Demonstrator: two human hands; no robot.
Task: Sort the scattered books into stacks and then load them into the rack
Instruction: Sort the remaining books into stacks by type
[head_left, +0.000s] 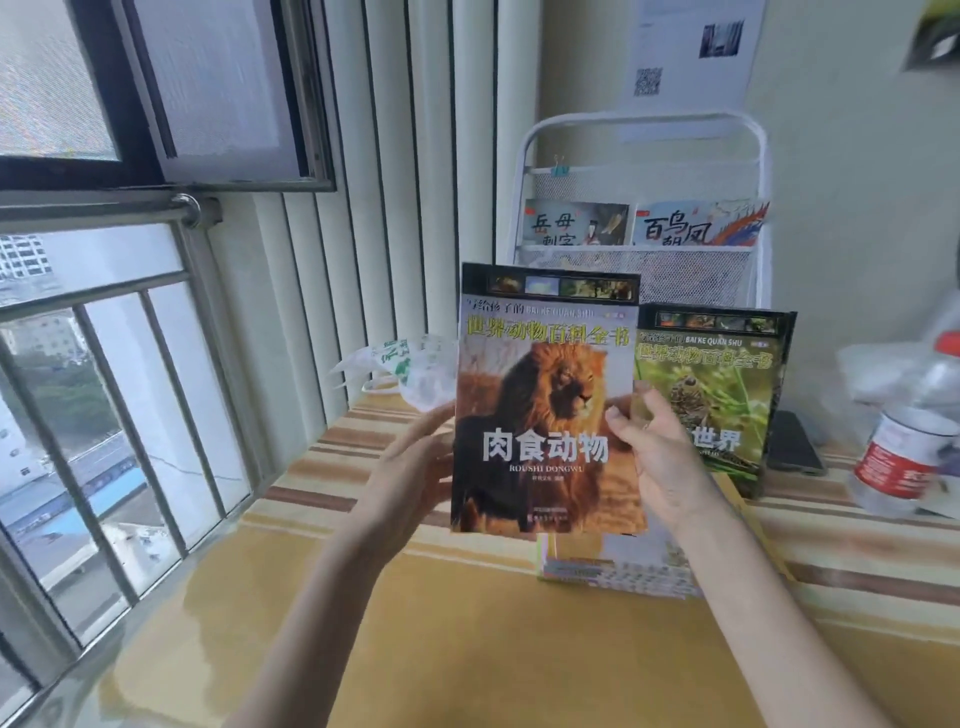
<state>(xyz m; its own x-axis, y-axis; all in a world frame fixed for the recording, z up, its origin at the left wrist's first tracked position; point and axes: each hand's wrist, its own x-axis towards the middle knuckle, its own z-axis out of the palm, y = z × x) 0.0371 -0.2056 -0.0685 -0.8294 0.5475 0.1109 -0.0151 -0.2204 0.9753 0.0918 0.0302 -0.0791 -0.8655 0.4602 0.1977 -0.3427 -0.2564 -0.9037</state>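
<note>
Both hands hold the lion book (545, 405) upright above the worktop (467, 623): left hand (415, 462) grips its left edge, right hand (654, 457) its right edge, fingers (621, 423) curled on the cover. Green book (722, 384) and rack (644, 208) stand behind the right hand; a stack (618, 571) lies below.

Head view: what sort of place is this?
Probably a room in a high-rise flat, at a window ledge used as a surface: a barred window overlooks rooftops, a striped cloth covers the ledge, and a white mesh book rack stands against the wall.
</note>
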